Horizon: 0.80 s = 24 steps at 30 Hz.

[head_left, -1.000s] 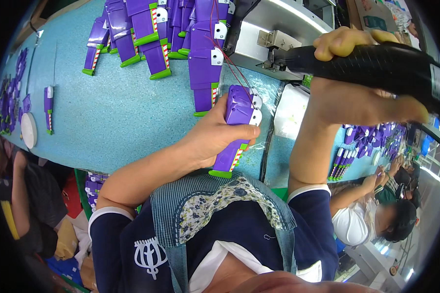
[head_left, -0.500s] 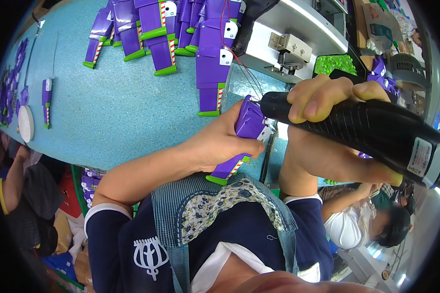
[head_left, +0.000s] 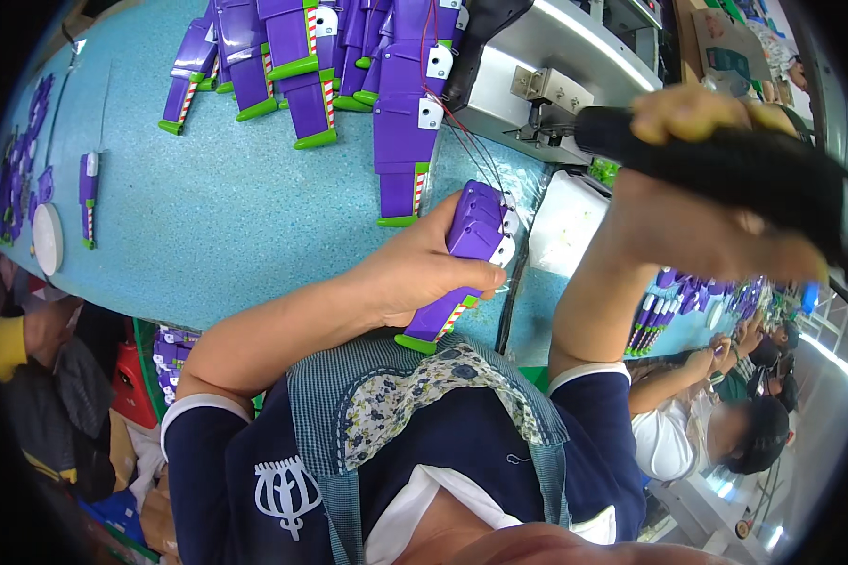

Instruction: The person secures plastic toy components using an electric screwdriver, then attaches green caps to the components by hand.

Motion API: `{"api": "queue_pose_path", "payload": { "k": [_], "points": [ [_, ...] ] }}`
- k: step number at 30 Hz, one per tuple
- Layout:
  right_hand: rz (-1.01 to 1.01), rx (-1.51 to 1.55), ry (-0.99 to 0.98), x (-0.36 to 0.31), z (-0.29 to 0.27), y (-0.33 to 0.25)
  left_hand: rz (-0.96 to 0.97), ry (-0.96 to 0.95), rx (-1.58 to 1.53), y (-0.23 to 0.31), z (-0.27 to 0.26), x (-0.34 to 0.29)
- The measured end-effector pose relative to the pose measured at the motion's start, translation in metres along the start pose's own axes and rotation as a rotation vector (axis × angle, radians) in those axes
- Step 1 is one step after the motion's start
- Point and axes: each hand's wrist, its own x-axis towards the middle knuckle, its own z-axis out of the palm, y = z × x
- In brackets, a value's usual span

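My left hand (head_left: 424, 273) is closed around a purple plastic toy piece (head_left: 476, 224) with a green end, a red-and-white striped edge and white parts. It is held tilted above the table's near edge, thumb across its side. Thin red and dark wires (head_left: 473, 141) run from its top toward a similar purple piece (head_left: 405, 137) lying behind it. To the right, my right hand (head_left: 683, 226), smeared by motion, grips a black electric screwdriver (head_left: 773, 174). The tool's front end points left, apart from the toy piece.
More purple pieces (head_left: 303, 99) are heaped at the back of the blue table (head_left: 207, 198). A metal machine (head_left: 509, 89) stands at the back right, with a white sheet (head_left: 565, 226) in front. At left lie a white disc (head_left: 47, 238) and a lone purple piece (head_left: 89, 198). Other people sit on both sides.
My right hand has lifted the electric screwdriver away from the toy piece, up and to the right, uncovering the white sheet. My left hand keeps its hold almost unmoved.
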Motion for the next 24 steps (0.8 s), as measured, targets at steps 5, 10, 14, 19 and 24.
{"api": "queue_pose_path", "payload": {
  "k": [5,10,14,19,24],
  "points": [
    [0.109,0.085,0.103,-0.027,0.016,0.000,0.014,-0.002,-0.043,-0.005,-0.003,0.001],
    [0.142,0.010,0.177,-0.043,0.043,-0.020,0.006,-0.004,-0.046,-0.002,0.000,0.001],
    [0.135,-0.005,0.100,-0.049,0.045,-0.012,0.044,0.013,-0.027,-0.004,0.000,0.001],
    [0.054,-0.084,0.100,-0.054,0.049,0.001,0.046,0.016,-0.049,-0.006,-0.002,0.004],
    [0.141,0.008,0.069,-0.041,0.040,-0.007,0.086,-0.019,-0.043,-0.007,-0.002,0.004]
  ]
}}
